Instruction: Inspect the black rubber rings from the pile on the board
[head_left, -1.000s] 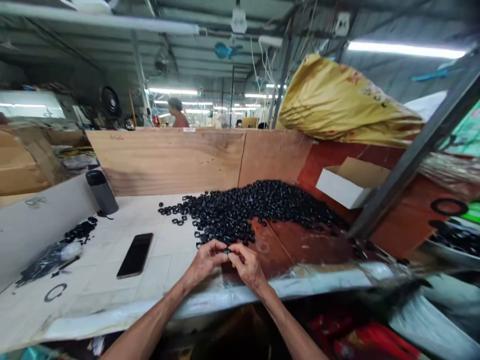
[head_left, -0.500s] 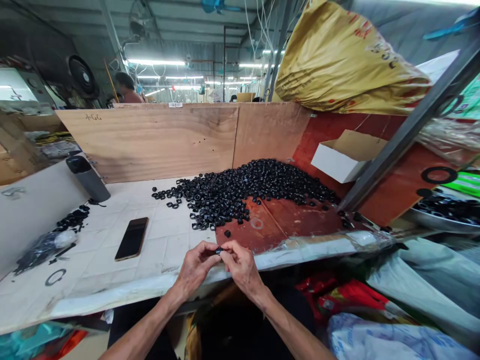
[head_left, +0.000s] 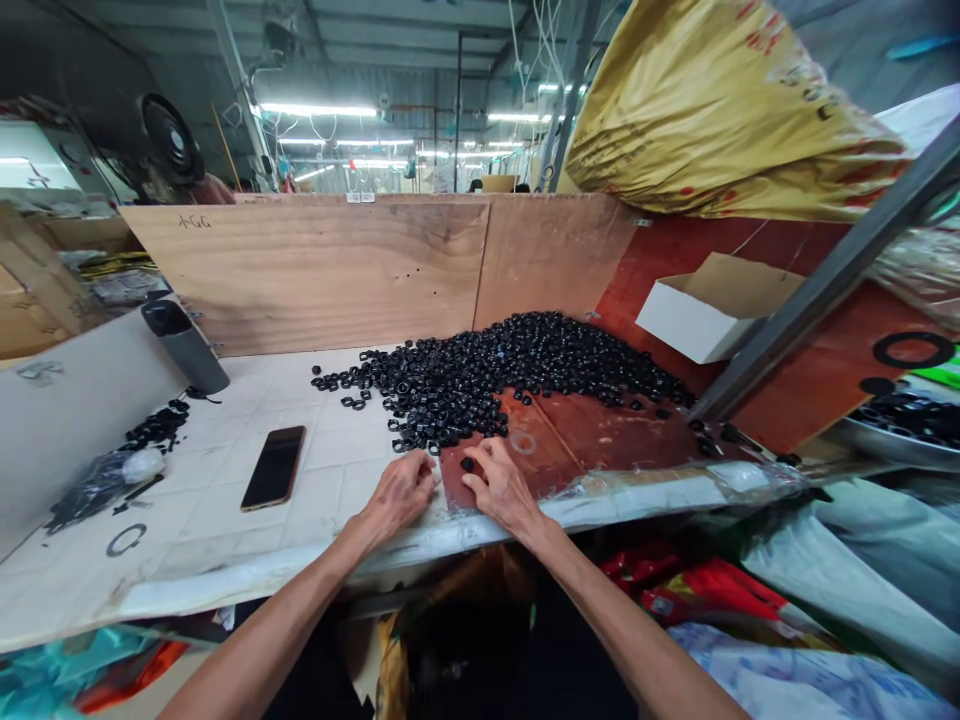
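A big heap of small black rings (head_left: 502, 375) lies on the bench against the wooden back wall. My left hand (head_left: 397, 495) rests knuckles-up at the heap's near edge, fingers curled under; what they hold is hidden. My right hand (head_left: 501, 485) lies beside it on the red-brown board (head_left: 600, 440), fingers stretched forward. Its fingertips touch a single loose black ring (head_left: 466, 464). The two hands are a little apart.
A black phone (head_left: 274, 467) lies left of my hands, and beyond it stand a dark flask (head_left: 184, 347) and a smaller clump of black parts (head_left: 156, 428). At the back right sit a white cardboard box (head_left: 694, 320), a slanted metal bar (head_left: 817, 290) and a yellow sack (head_left: 720, 110).
Both hands pinched one ring together near the bench edge. They have since parted and moved forward onto the bench, the right one reaching a loose ring.
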